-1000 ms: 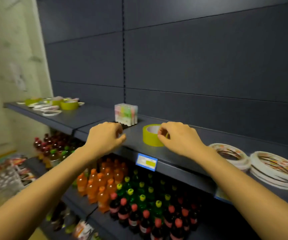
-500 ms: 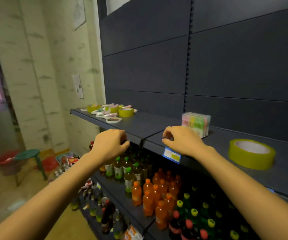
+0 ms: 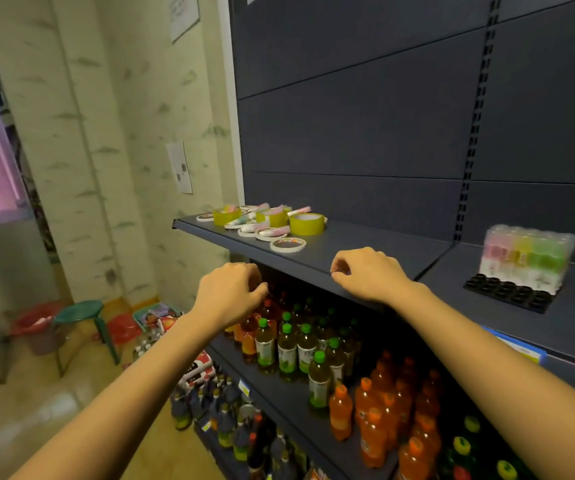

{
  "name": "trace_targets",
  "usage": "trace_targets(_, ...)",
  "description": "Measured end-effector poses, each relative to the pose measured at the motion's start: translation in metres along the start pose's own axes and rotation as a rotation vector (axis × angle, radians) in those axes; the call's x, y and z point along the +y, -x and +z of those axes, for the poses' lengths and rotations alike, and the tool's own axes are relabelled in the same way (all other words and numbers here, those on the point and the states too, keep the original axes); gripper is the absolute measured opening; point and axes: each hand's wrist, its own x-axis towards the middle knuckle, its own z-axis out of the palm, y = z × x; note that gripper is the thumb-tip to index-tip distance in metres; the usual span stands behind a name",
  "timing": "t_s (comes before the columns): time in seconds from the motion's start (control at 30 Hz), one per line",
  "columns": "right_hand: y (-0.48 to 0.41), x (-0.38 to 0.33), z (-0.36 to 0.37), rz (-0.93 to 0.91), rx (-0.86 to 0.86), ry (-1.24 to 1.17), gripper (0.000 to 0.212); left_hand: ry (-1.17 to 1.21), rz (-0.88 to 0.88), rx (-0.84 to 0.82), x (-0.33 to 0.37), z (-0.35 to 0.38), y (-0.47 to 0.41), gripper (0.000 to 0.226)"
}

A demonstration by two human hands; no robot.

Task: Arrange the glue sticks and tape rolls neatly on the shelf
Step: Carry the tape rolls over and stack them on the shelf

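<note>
We have both hands up at the dark grey metal shelf, and neither holds anything. Our left hand hangs just in front of the shelf's front edge, above the drinks bottles on the level below, its fingers curled in. Our right hand rests at the front edge itself, fingers curled too, with thumb and forefinger close together.

What the next move turns on is that the loose stock lies ahead and to the left, at the wall end of the shelf, well apart from both hands. Nearest us there is a flat white tape roll. Behind it sits a thick yellow tape roll. Pastel glue sticks lie on their sides among more rolls, pointing different ways.

The shrink-wrapped block of pastel glue sticks stands upright on a black tray off to the right, on the next shelf section.

We judge the left hand is on the pile's side but must first rise over the edge. The right hand is already at shelf level and could slide left along it.
</note>
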Motion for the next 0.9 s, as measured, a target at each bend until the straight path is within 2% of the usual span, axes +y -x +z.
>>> trace_targets(0.27,-0.122,-0.012,0.038,0.115,-0.026,0.012,0.028,0.049,-0.008,0.040,-0.066,0.037,-0.059,0.025)
trace_targets(0.53,-0.238,-0.004,0.077,0.268,-0.181,0.035,0.056,0.021,0.033,-0.053,-0.131,0.075,-0.137,0.025)
trace_targets(0.57,-0.246,-0.004,0.080,0.270,-0.197,0.056,0.053,0.032,0.034,-0.042,-0.135,0.081,-0.147,0.025)
trace_targets(0.7,-0.272,-0.003,0.086,0.266,-0.252,0.111,0.022,0.110,0.053,-0.029,-0.138,0.105,-0.186,0.023)
trace_targets(0.9,-0.272,0.011,0.059,0.325,-0.138,0.094,0.029,0.229,0.187,-0.017,-0.127,0.141,-0.250,0.020)
